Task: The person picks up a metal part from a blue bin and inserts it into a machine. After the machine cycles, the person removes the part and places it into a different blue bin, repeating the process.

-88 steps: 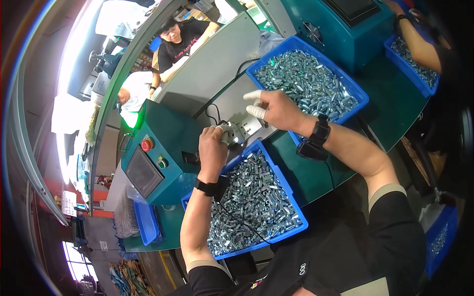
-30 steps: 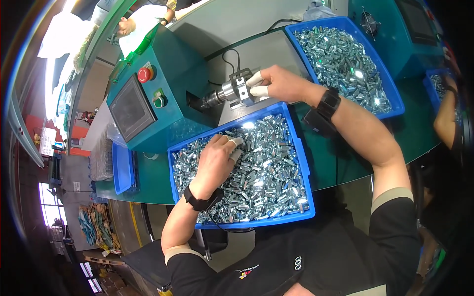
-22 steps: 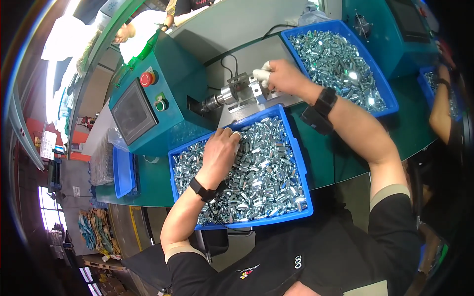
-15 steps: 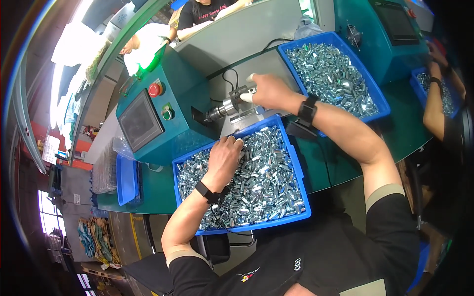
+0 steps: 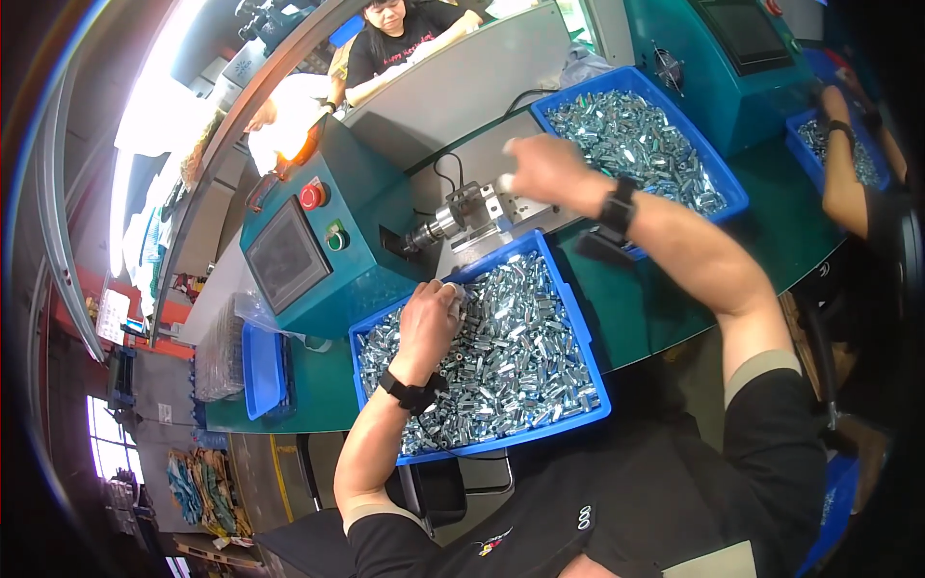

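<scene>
Fingers of the left hand (image 5: 429,323) curl into the metal parts at the near blue bin's (image 5: 583,332) far rim — probably pinching one. Right hand (image 5: 540,169), blurred, grip unclear, hovers beside the fixture (image 5: 462,214) — far bin (image 5: 718,173) alongside.

Green-topped workbench (image 5: 665,289) here, pretty crowded. Right on it sits a teal machine (image 5: 318,231) with a small screen and a red button, and just in front of that a blue bin (image 5: 578,385) full of small silvery metal parts. A second blue bin (image 5: 718,183) of the same parts sits further back, and a small blue tray (image 5: 258,371) is off to the left.
</scene>
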Available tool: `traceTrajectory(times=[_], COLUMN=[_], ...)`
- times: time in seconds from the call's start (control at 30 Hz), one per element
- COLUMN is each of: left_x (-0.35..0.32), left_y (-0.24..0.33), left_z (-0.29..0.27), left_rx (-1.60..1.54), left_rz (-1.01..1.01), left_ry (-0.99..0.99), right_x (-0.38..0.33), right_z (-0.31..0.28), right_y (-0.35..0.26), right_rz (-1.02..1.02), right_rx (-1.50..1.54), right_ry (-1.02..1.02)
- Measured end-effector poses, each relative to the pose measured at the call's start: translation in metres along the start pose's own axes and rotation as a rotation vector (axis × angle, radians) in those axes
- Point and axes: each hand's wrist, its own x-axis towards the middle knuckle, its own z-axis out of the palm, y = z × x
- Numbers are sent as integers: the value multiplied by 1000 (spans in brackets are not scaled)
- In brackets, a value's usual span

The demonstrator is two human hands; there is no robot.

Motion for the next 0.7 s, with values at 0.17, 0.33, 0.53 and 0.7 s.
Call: traceTrajectory(times=[0.17, 0.33, 0.53, 0.7], left_x=[18, 81, 139, 148], left_y=[4, 14, 15, 13], left_z=[-14, -22, -11, -2], left_rx=[-210, -532, -452, -386], left_rz=[-29, -15, 82, 31], left_ry=[17, 182, 252, 160], right_x=[-40, -61, -70, -70], right_z=[-24, -8, 6, 6], right_y=[63, 55, 39, 38], right_rz=[-6, -40, -70, -78], right_rx=[-82, 148, 369, 384], right_ry=[170, 209, 198, 190])
